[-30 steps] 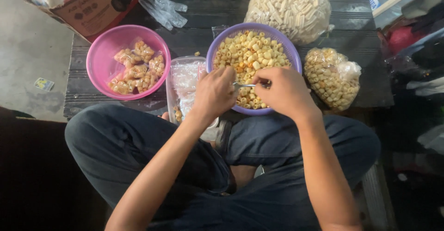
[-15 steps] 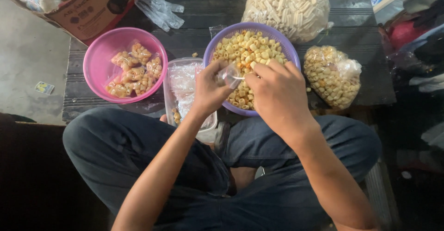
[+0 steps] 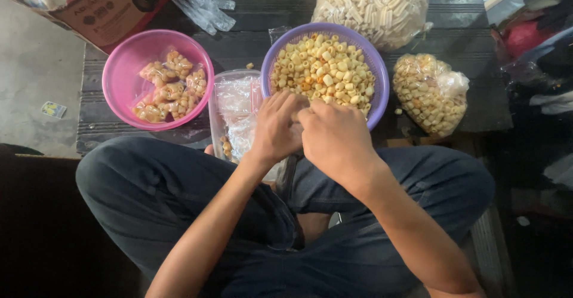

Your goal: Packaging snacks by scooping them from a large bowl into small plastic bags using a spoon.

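While two hands (image 3: 310,128) meet, fingers together: two bowls (image 3: 382,89), two bags (image 3: 431,92).

a small home snack-packing spot: a person is sitting cross-legged at a low dark slatted platform (image 3: 465,104), where plastic bowls (image 3: 119,65), a bulk bag of puffed snacks (image 3: 373,5) and a cardboard box (image 3: 113,11) are crowding a bare concrete floor (image 3: 36,77).

Bowls (image 3: 325,74) and bags on dark mat (image 3: 256,23)
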